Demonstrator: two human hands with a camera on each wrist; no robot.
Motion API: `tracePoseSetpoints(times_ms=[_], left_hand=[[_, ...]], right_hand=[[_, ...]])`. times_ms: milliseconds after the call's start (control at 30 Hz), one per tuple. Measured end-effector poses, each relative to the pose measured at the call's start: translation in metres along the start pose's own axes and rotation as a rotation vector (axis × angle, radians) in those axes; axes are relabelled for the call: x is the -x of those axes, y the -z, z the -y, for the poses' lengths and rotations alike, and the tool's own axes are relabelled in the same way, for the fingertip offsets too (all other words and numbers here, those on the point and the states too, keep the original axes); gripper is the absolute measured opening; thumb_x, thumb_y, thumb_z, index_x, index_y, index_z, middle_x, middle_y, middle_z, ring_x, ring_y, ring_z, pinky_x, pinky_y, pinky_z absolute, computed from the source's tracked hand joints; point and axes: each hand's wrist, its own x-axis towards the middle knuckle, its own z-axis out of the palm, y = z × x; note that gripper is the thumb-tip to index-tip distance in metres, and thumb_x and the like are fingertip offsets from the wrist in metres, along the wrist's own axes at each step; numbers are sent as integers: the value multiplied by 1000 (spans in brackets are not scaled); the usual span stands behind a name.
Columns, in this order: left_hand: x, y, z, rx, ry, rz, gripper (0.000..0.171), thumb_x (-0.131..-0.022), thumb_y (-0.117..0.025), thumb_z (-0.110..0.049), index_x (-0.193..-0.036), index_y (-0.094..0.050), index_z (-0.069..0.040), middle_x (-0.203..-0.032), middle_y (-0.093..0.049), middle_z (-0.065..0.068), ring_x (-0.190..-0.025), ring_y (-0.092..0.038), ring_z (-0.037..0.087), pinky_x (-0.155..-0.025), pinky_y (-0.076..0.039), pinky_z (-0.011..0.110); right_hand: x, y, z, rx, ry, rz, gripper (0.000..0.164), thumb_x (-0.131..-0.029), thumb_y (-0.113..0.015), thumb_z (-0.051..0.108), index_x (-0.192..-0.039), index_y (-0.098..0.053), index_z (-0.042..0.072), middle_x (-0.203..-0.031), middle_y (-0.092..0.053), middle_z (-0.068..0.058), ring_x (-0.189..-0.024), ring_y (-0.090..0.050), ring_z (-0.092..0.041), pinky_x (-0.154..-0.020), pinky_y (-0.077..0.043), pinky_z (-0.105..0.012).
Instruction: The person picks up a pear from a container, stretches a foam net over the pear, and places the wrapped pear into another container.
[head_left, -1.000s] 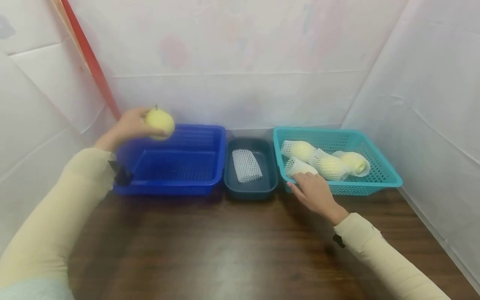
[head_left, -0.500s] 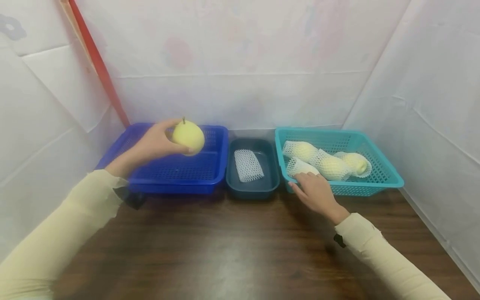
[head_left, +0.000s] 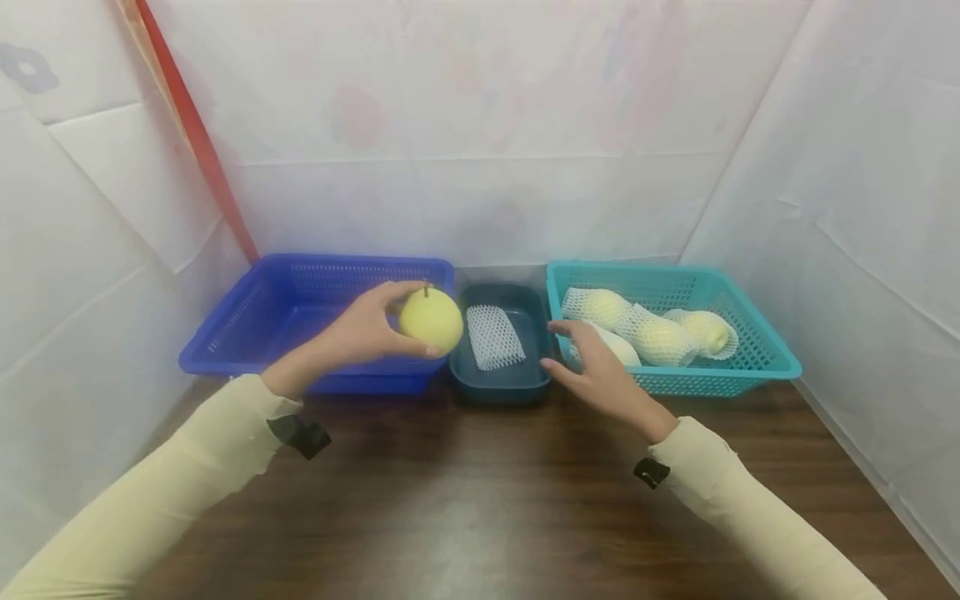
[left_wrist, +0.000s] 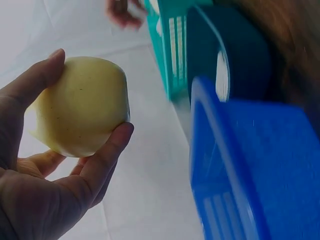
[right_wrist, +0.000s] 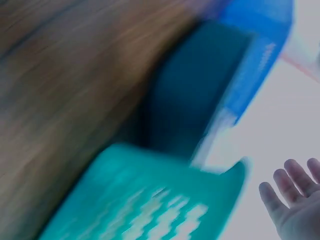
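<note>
My left hand grips a bare, round yellow pear by its sides, stem up, above the right part of the blue basket. In the left wrist view, thumb and fingers curl round the pear. Nothing is in my right hand, whose fingers stay spread over the left end of the teal basket. Several netted pears lie in that basket, one partly hidden behind this hand. The right wrist view shows the same hand with spread fingers.
Between the two baskets stands a small dark tray holding a loose white foam net. Brown wooden tabletop stretches in front. White sheeting hangs behind and at both sides, with a red strip at left.
My left hand has carried the pear rightward and down, from the blue basket's left side toward the tray. My right hand has come off the netted pear, moving slightly left with fingers spreading.
</note>
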Motion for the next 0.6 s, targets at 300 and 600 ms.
tracePoseSetpoints(times_ms=[300, 600], left_hand=[[4, -36, -17, 64, -75, 55, 92, -62, -89, -34, -141, -45, -13, -129, -51, 10, -111, -51, 29, -87, -46, 53], [10, -58, -19, 142, -114, 77, 93, -63, -89, -32, -142, -45, -11, -123, -53, 7, -112, -51, 28, -85, -48, 48]], right_hand=[[-20, -13, 54, -260, 207, 82, 71, -84, -74, 29, -143, -38, 9, -142, -42, -6, -128, -42, -19, -100, -41, -40], [-17, -17, 62, -343, 208, 87, 69, -80, -79, 18, -139, -44, 16, -133, -48, 0, -114, -48, -18, -88, -50, -34]])
